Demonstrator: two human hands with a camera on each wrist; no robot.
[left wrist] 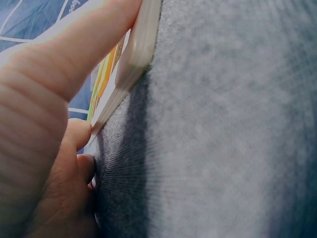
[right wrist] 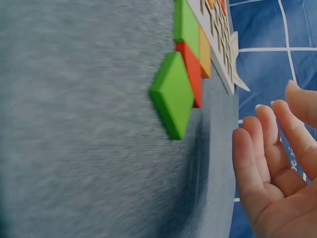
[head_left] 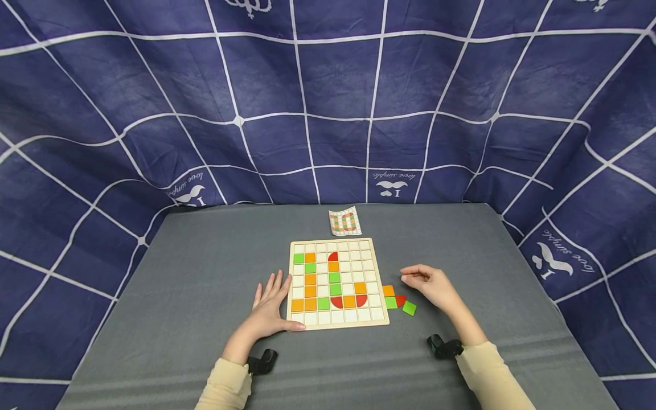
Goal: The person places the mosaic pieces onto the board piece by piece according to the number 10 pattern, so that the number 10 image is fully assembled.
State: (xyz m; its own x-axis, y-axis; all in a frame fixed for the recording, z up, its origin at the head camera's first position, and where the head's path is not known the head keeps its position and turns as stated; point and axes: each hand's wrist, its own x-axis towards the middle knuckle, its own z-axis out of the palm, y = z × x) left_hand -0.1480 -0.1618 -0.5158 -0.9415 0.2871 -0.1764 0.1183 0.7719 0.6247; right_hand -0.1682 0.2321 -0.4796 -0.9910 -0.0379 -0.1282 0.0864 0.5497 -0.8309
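A wooden grid board (head_left: 379, 315) lies flat on the table, with orange, green and red tiles in some squares. My left hand (head_left: 269, 313) rests at its left side, fingers spread along that edge and thumb on the near left corner. In the left wrist view the thumb (left wrist: 79, 44) lies over the board's rim (left wrist: 138, 44). My right hand (head_left: 433, 289) hovers right of the board with fingers loosely bent and nothing held. Below it are loose tiles: a green tile (head_left: 409, 308), a red piece (head_left: 400, 300), an orange tile (head_left: 388, 291) and another green tile (head_left: 391, 303).
A small paper card (head_left: 345, 221) printed with a coloured grid pattern lies behind the board. The table has a grey cloth (head_left: 215, 250). A blue checked curtain (head_left: 328, 85) hangs behind and at both sides.
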